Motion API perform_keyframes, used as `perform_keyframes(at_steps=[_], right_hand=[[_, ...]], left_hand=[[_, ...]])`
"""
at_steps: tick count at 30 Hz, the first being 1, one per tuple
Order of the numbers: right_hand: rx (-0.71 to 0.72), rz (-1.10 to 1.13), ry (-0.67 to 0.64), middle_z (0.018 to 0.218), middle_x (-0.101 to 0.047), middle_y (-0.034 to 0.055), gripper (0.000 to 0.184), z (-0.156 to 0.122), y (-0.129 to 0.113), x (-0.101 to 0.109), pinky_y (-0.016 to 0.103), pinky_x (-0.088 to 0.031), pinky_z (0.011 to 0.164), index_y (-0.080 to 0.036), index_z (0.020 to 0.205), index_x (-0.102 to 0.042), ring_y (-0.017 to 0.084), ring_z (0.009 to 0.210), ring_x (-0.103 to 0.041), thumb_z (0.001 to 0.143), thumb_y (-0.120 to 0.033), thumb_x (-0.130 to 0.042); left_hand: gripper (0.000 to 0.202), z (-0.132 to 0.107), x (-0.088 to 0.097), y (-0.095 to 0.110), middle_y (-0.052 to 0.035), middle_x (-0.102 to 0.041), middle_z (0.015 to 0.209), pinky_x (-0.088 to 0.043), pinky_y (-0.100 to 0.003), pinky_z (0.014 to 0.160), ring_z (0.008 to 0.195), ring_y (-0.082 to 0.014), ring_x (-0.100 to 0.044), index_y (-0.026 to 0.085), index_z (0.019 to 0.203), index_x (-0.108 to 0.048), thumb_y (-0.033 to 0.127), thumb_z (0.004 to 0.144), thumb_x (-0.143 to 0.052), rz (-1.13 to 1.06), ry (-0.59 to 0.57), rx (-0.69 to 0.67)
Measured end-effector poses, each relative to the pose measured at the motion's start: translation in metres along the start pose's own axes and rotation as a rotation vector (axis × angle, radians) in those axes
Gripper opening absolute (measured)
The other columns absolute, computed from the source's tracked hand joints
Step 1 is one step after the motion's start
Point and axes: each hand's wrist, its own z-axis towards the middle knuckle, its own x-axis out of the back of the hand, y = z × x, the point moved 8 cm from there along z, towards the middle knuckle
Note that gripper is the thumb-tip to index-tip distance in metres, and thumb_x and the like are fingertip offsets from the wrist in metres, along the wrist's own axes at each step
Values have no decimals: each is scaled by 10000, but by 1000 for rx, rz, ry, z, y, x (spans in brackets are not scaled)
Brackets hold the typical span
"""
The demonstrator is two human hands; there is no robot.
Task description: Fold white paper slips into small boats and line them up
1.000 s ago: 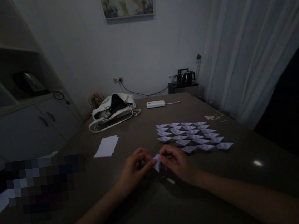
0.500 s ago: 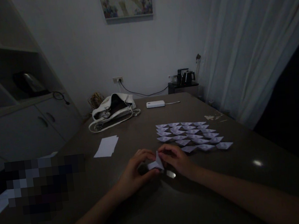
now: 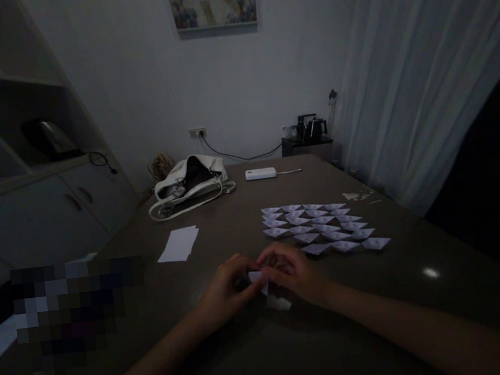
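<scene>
Close in front of me, my left hand (image 3: 233, 286) and my right hand (image 3: 289, 272) meet around a small folded white paper (image 3: 256, 277). Thumb and fingers of the left grip its left side. The right thumb and fingertips pinch its other side, so much of the paper is hidden behind the fingers. A pale reflection shows on the tabletop just below. Beyond the right hand, several folded paper boats (image 3: 337, 236) lie in rows. To the left is a small stack of white paper sheets (image 3: 178, 244), lying flat and slightly fanned.
A white handbag (image 3: 191, 185) stands at the table's far left, and a white power bank (image 3: 260, 174) with a short cable lies at the far middle. Torn scraps (image 3: 356, 196) lie near the right edge of the brown table (image 3: 233, 358). A blurred patch covers the left side.
The folded paper has tilted down; its upright point no longer shows above the fingers. My right hand has closed in over it, beside the left fingertips. The boats and sheets stay put.
</scene>
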Motion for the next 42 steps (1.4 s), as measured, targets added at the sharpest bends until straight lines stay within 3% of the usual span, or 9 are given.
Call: perform_keyframes(at_steps=[3,8,14,22,30,42], right_hand=[[-14,3,-83,831,-587,16,177,-1,-2,-7,225,-466,598,-185,908,-585,120,722,-563,813,-326,-631],[-96,49,-109,766,-580,-4,234,-3,2,-10,206,-449,535,-182,875,-556,104,641,-559,776,-356,-676],[-184,197,-175,629,-590,-33,275,-2,13,-17,172,-432,443,-166,837,-561,73,487,-535,750,-388,-699],[-144,252,-86,641,-597,-9,261,5,20,-10,173,-454,434,-145,800,-641,73,487,-545,772,-402,-678],[-146,189,-94,679,-557,-9,283,3,22,-11,179,-467,439,-158,789,-604,89,551,-537,772,-433,-663],[-76,-14,-86,657,-556,-13,156,-1,9,-10,185,-431,481,-165,767,-572,91,547,-534,820,-308,-602]], left_hand=[[149,1,-2,-2,-30,-616,781,-422,-274,677,767,-178,-552,177,885,-640,308,846,-581,19,-15,-8],[142,2,0,-4,-27,-603,745,-412,-271,673,761,-180,-545,158,785,-630,298,812,-631,43,-6,7],[201,0,1,-10,7,-597,758,-421,-241,643,715,-151,-553,170,847,-575,306,758,-694,-74,14,60],[147,0,7,-6,-13,-617,780,-444,-255,686,740,-155,-574,160,862,-574,307,858,-573,-137,62,67],[119,-1,8,-4,-15,-623,777,-437,-246,681,738,-150,-570,151,842,-604,268,846,-581,-63,81,37],[114,-2,5,-3,-22,-625,755,-428,-251,669,720,-151,-573,146,793,-603,248,836,-577,-17,91,26]])
